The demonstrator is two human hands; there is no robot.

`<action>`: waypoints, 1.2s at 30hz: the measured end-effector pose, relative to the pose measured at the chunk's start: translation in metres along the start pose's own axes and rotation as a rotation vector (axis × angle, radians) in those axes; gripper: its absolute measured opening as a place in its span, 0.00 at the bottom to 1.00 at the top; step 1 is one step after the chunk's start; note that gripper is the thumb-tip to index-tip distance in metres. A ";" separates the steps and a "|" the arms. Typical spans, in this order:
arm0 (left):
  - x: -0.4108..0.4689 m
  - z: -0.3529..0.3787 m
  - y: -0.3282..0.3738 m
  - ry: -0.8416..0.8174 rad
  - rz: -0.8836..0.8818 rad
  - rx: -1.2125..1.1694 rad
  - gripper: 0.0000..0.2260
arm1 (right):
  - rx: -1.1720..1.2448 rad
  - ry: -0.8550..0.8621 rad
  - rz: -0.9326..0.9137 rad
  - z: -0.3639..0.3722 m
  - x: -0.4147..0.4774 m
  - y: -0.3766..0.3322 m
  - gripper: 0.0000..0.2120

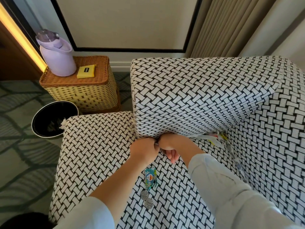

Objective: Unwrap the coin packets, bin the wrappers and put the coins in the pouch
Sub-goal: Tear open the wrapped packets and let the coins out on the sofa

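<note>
Coin loss is looming: we are pinching a packet (pixel 156 143), left hand (pixel 143 152) against right hand (pixel 170 147), over the seat's (pixel 99 146) rear crease.

Pale long sleeves (pixel 222 187), bare left grip (pixel 143 152), bare right grip (pixel 168 146)

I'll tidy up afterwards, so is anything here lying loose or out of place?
Two loose coins lie on the sofa seat beside a colourful wrapper, neither pouched nor binned. A white scrap at the seat's corner overhangs the bin; litter or cover fabric, I cannot tell. A strip of packets trails along the seat's back crease.
</note>
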State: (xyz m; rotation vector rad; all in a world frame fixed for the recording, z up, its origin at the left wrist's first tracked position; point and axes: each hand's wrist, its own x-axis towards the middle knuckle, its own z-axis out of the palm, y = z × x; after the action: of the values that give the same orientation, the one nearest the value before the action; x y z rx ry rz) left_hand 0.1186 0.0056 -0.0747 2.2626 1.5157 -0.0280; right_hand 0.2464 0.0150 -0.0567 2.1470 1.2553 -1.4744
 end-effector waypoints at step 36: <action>-0.037 0.001 0.030 0.206 0.254 -0.164 0.19 | 0.048 0.824 -0.401 0.024 -0.048 0.090 0.15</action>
State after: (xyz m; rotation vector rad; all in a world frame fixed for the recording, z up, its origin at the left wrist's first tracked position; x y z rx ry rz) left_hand 0.1300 -0.0374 -0.0574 2.3613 1.2604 0.3992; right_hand 0.2943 -0.0781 -0.0491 2.7711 2.0093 -0.6906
